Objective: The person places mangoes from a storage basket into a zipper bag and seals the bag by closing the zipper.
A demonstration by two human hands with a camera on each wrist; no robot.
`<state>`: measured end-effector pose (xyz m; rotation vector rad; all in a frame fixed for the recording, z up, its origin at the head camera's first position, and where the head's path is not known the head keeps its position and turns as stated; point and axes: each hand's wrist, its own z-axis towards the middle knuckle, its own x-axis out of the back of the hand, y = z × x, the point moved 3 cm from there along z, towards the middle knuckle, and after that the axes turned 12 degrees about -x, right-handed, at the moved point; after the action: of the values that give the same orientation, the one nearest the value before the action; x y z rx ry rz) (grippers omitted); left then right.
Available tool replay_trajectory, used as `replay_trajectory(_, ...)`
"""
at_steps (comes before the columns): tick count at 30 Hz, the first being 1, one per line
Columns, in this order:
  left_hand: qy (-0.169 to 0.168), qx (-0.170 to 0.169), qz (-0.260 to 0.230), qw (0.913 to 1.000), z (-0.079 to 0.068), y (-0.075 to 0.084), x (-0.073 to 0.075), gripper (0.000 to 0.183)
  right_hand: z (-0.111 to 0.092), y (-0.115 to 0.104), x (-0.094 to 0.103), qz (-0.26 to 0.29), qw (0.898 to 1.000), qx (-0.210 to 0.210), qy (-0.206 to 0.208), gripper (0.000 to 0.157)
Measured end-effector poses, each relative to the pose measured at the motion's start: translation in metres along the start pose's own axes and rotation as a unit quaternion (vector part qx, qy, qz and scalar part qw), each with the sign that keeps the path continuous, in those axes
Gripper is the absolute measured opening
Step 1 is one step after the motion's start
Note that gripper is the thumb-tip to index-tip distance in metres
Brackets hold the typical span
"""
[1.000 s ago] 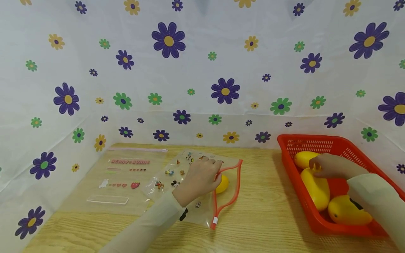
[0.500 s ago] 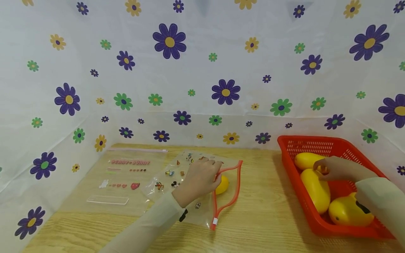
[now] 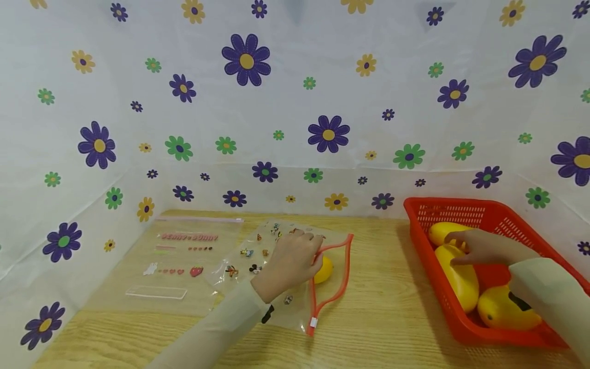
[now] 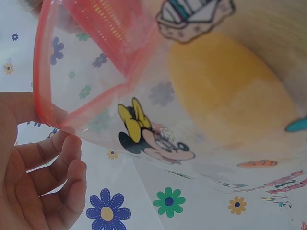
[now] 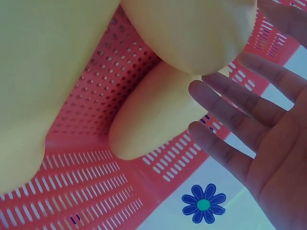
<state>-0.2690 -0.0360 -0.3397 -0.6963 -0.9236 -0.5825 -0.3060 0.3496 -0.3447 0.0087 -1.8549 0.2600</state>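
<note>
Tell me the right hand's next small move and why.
I'd probably close the right hand around the middle yellow fruit in the red basket: that hand is spread at the fruit's far end, and the left hand holds the zip bag, whose mouth gapes.

A pink-edged clear bag [image 3: 168,257] lies flat on the wood-grain table [image 3: 378,307] before a white flower-printed sheet [image 3: 286,102].

The head view has soft, even light, with a faint shadow on the worktop [image 3: 378,328] beside the basket [image 3: 498,335] and glints on the clear bag [image 3: 297,310]. The left wrist view is hazy, the yellow fruit [image 4: 230,91] blurred through plastic; the right wrist view is dimmer, its fingers [image 5: 225,108] shaded.
</note>
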Motion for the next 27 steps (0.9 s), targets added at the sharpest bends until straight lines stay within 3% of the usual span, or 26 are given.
replay_trajectory(14, 0.008, -0.005, -0.004, 0.9999, 0.0, 0.001, 0.001, 0.014, 0.01, 0.0, -0.01, -0.004, 0.998, -0.06, -0.036, 0.086)
replay_trajectory(27, -0.002, 0.001, -0.009, 1.0, 0.0, 0.0, 0.0, 0.013, 0.01, 0.012, -0.003, -0.002, 0.992, -0.111, -0.054, 0.092)
